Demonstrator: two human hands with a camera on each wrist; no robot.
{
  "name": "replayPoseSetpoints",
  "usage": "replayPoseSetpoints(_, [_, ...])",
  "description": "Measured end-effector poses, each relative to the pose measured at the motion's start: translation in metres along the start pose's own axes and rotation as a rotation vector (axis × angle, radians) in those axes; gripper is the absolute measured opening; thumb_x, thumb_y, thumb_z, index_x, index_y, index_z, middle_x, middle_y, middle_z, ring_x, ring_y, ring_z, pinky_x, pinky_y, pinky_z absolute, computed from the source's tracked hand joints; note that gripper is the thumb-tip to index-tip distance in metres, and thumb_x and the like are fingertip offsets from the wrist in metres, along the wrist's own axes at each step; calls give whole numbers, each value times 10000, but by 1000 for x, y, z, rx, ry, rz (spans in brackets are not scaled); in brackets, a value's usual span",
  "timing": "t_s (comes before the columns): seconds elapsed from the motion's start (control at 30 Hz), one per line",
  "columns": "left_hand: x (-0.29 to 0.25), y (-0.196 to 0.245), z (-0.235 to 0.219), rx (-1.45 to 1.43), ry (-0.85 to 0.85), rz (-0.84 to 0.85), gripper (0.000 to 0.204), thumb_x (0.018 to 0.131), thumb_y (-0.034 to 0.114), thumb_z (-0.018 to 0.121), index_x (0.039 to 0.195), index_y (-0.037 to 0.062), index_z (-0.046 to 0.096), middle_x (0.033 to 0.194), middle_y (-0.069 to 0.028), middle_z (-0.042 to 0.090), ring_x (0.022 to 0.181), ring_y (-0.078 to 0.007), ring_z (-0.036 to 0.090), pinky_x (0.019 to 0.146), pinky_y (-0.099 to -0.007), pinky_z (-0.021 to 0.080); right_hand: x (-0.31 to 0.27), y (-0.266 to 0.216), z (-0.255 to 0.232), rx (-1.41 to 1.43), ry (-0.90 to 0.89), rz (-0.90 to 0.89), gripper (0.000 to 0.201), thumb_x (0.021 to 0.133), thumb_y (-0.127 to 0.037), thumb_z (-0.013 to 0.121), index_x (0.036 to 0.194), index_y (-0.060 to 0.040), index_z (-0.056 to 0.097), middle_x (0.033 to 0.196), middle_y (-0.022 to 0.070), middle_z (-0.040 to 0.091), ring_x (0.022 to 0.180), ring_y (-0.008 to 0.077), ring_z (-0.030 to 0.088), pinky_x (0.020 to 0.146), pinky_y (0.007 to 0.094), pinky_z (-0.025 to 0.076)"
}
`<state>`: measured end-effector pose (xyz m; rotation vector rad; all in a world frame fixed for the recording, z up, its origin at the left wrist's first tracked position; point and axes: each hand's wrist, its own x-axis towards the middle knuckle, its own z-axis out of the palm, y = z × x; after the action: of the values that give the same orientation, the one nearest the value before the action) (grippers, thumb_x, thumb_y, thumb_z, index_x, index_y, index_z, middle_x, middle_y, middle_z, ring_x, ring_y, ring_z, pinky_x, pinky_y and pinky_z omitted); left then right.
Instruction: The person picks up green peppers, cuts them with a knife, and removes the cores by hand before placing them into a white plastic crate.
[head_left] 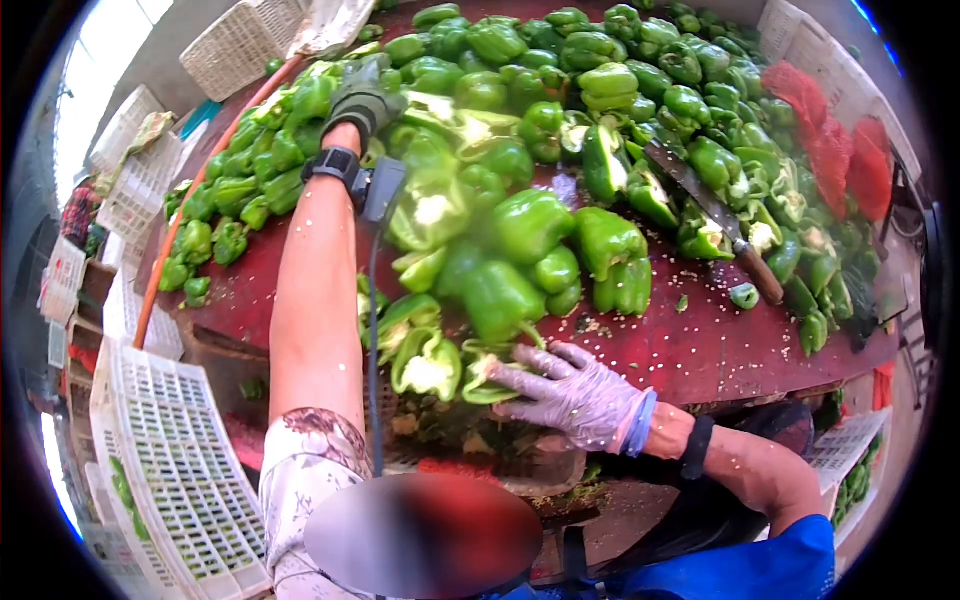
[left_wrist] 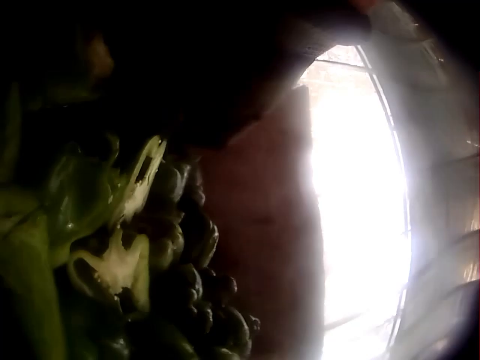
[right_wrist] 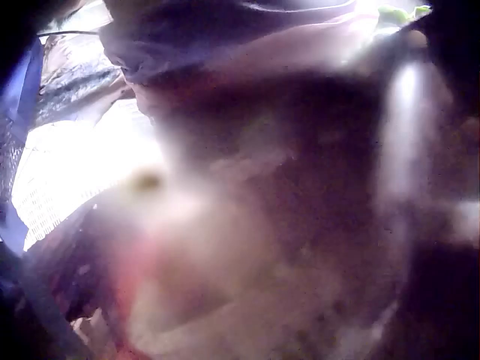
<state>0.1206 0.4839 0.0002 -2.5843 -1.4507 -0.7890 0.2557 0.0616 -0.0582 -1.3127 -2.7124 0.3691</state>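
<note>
My left hand [head_left: 362,100], in a dark glove, reaches far forward among green bell peppers at the upper left of the table. Its fingertips blend into the peppers, and I cannot tell if they hold one. In the left wrist view, cut pepper pieces [left_wrist: 124,262] show beneath the dark hand. My right hand [head_left: 580,395], in a thin translucent glove, is at the near table edge, its fingers spread and mostly straight. Those fingertips touch a halved bell pepper [head_left: 485,375] with its pale core showing. Another pepper half [head_left: 425,365] lies just left of it.
A knife [head_left: 700,195] with a wooden handle lies on peppers at the right. Whole peppers [head_left: 530,225] heap across the red table [head_left: 690,350]. A white crate [head_left: 185,450] stands at the lower left, and red mesh bags [head_left: 815,120] lie at the right.
</note>
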Motion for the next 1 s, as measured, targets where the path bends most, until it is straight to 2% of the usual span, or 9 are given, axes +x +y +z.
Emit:
replayPoseSetpoints(0.17, [14, -28, 20, 39, 84, -2, 671, 582, 300, 814, 1159, 53, 576, 1022, -184, 653, 996, -345, 626, 867, -400, 509, -1, 4, 7, 78, 33, -7, 684, 721, -389, 730, 1347, -224, 512, 1571, 35, 220, 1386, 279, 324, 1104, 463, 314])
replayPoseSetpoints(0.23, [2, -55, 24, -606, 9, -128, 418, 691, 117, 791, 1053, 35, 599, 882, -61, 666, 822, -191, 664, 708, -298, 543, 0, 0, 0, 53, 0, 19, 681, 724, -391, 730, 1349, -231, 512, 1572, 33, 217, 1385, 279, 327, 1099, 464, 318])
replayPoseSetpoints(0.3, [-39, -52, 10, -1058, 23, -360, 315, 746, 25, 729, 1037, 36, 609, 891, -69, 675, 783, -161, 665, 675, -285, 554, 0, -4, -3, 14, -11, 22, 684, 728, -410, 730, 1349, -228, 513, 1573, 47, 214, 1385, 293, 323, 1097, 477, 314])
replayPoseSetpoints(0.4, [-96, -71, -17, -1727, -14, -124, 336, 784, 10, 662, 1111, 47, 593, 954, -87, 687, 814, -204, 678, 718, -368, 594, -3, -5, -3, 19, 0, 13, 726, 705, -454, 746, 1349, -212, 513, 1567, 66, 220, 1385, 321, 314, 1105, 492, 302])
replayPoseSetpoints(0.5, [-167, -75, -54, -1996, -7, -208, 346, 808, 28, 623, 1150, 44, 576, 1075, -122, 655, 928, -251, 666, 767, -413, 602, -4, -11, -9, 5, 4, 11, 740, 693, -461, 754, 1343, -190, 525, 1538, 80, 283, 1389, 320, 302, 1105, 504, 300])
replayPoseSetpoints(0.63, [-249, -31, -121, -1985, -58, -154, 482, 826, 22, 581, 1297, 60, 487, 1250, -144, 562, 1137, -307, 574, 864, -445, 570, -2, -15, -6, 144, 254, -43, 578, 767, -365, 726, 1270, -121, 579, 1379, 128, 494, 1280, 337, 447, 1057, 463, 377])
replayPoseSetpoints(0.77, [-318, 33, -160, -1843, -109, -55, 547, 809, 19, 592, 1335, 59, 448, 1274, -126, 539, 1165, -282, 547, 919, -418, 521, 16, -42, -40, 1031, 550, 161, 703, 799, -253, 740, 1413, -95, 435, 1401, 138, 482, 1223, 264, 508, 1025, 364, 408])
replayPoseSetpoints(0.87, [-362, 94, -177, -1723, -65, 0, 597, 795, 16, 599, 1363, 58, 420, 1292, -112, 521, 1185, -264, 527, 960, -398, 484, 25, -44, -34, 1588, 484, 63, 956, 735, -370, 795, 1479, -38, 294, 1405, 133, 457, 1227, 226, 486, 1026, 357, 407])
replayPoseSetpoints(1.0, [-393, 145, -165, -1607, 48, 12, 666, 778, 13, 610, 1402, 57, 381, 1317, -94, 498, 1213, -239, 501, 1015, -371, 434, 9, -81, -26, 1833, 342, 107, 1048, 658, -517, 823, 1429, 16, 354, 1386, 128, 465, 1233, 243, 493, 1038, 353, 400])
